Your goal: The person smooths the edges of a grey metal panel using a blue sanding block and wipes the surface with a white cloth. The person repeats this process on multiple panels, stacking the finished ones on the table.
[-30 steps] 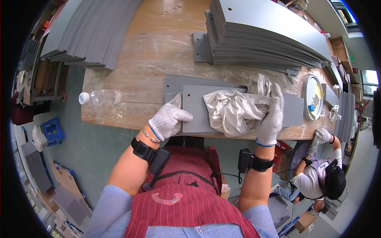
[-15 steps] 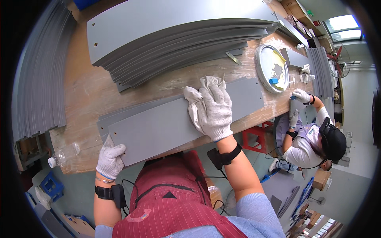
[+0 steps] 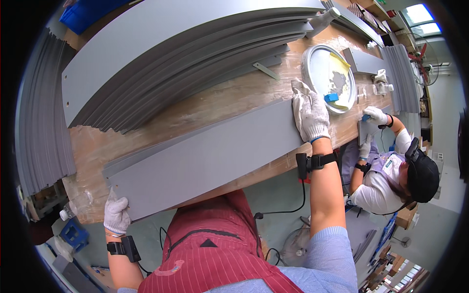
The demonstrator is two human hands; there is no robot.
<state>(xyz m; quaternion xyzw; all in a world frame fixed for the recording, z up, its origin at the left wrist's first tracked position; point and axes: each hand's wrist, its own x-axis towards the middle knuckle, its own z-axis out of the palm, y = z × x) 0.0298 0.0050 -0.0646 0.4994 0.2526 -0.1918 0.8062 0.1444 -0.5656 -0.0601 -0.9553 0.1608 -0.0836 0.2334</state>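
Observation:
A long grey panel lies slantwise along the near edge of the wooden table, on top of another grey panel whose back edge shows. My left hand, in a white knit glove, grips the panel's left corner near its small holes. At the right end of the panel is my gloved right hand, closed over a crumpled white cloth. Just beyond that hand sits a round white lid bearing yellow material and a blue block.
A tall stack of grey panels fills the table's far side; another stack stands at left. A thin metal strip lies near the lid. A clear bottle is at the left corner. A co-worker works at right.
My right hand has slid the cloth rightward along the panel, from its middle to its right end. My left hand still holds the left corner. The view has shifted somewhat.

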